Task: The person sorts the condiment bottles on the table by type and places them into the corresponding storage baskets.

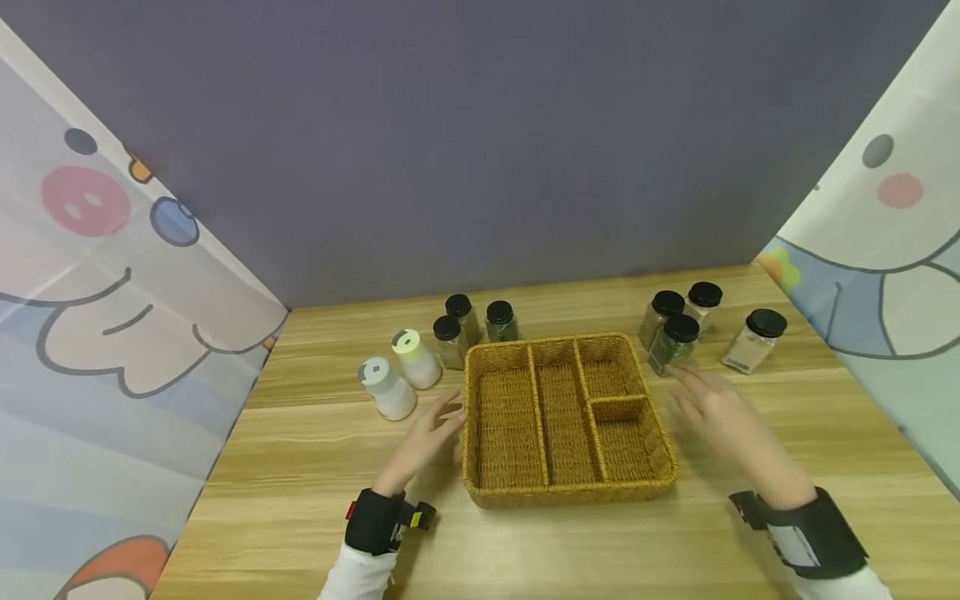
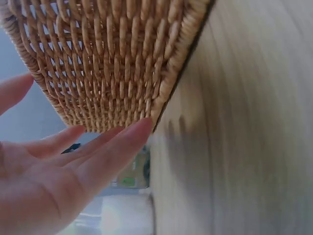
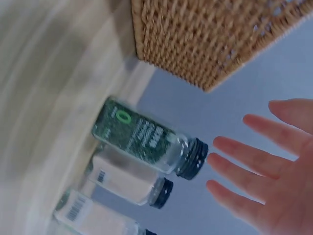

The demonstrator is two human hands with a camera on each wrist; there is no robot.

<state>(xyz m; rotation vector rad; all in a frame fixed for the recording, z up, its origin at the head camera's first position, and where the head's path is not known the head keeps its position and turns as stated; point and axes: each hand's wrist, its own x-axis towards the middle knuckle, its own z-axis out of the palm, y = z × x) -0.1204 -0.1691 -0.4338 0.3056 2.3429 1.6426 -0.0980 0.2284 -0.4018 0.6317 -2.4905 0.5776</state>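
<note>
Staged tabletop booth: cartoon curtains [image 1: 112, 275], grey backdrop [image 1: 480, 142].

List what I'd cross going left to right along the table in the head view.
White shaker → green-capped shaker → left hand → wicker basket → right hand → lone black-lidded jar at far right.

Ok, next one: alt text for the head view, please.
Two open hands, left hand and right hand, hover beside an empty wicker tray with four compartments on a wooden table. Black-lidded spice jars and two white shakers stand behind it.
</note>
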